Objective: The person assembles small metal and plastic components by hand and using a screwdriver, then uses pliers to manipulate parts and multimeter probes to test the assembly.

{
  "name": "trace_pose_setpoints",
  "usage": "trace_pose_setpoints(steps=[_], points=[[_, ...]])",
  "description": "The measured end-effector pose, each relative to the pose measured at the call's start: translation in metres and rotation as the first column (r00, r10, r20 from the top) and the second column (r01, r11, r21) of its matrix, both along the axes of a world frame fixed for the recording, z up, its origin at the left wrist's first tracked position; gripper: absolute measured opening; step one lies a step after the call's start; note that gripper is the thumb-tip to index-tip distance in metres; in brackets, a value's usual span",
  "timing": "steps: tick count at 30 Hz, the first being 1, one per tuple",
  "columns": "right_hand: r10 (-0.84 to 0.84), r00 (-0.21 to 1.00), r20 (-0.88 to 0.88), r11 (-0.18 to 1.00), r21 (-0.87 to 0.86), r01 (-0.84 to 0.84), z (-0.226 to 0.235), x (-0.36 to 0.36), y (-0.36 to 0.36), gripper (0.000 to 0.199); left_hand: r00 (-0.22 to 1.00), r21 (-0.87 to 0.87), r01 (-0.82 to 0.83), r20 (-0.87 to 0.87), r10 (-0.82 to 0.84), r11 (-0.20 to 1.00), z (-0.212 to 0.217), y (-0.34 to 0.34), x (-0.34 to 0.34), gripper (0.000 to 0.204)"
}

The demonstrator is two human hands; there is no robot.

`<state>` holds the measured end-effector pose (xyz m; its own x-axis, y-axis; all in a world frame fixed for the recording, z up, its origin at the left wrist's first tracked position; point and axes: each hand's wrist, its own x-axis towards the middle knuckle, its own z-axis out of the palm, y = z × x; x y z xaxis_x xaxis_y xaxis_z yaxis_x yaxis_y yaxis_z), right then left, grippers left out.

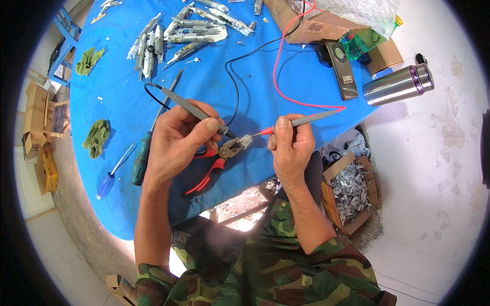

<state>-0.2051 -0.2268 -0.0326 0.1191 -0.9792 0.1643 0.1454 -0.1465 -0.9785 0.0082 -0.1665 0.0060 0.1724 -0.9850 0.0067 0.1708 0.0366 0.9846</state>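
Observation:
My left hand (176,135) grips a grey test probe (191,108) with a black lead, its tip slanting down to the right. In my right hand (292,153) is a second grey probe (316,117) with a red tip and red lead, pointing left. Both tips come together at a small whitish piece (246,141) by the jaws of red-handled pliers (218,164), which lie on the blue table cover (250,97). Whether the tips touch the piece is too small to tell. A screwdriver with a green handle (142,159) lies beside my left wrist.
Several slim grey-white parts (196,38) are heaped at the far side. A blue screwdriver (106,186) and green cloths (96,138) lie left. Right stand a steel flask (395,86), a brown device (342,71) and a cardboard box (306,30); a scrap-filled box (332,201) sits below.

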Motion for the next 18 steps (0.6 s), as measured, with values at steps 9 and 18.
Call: trace_pose_setpoints(steps=[9, 18], points=[[-0.002, 0.998, 0.070, 0.999, 0.042, -0.001, 0.001, 0.000, 0.000, 0.022, 0.998, 0.013, -0.038, -0.056, 0.038, 0.999, -0.002, 0.000, 0.005, 0.026], [-0.002, 0.971, 0.240, 0.989, 0.144, -0.034, 0.005, -0.008, 0.002, 0.034, 0.989, 0.073, -0.148, -0.013, 0.149, 0.986, 0.011, 0.005, 0.008, 0.040]])
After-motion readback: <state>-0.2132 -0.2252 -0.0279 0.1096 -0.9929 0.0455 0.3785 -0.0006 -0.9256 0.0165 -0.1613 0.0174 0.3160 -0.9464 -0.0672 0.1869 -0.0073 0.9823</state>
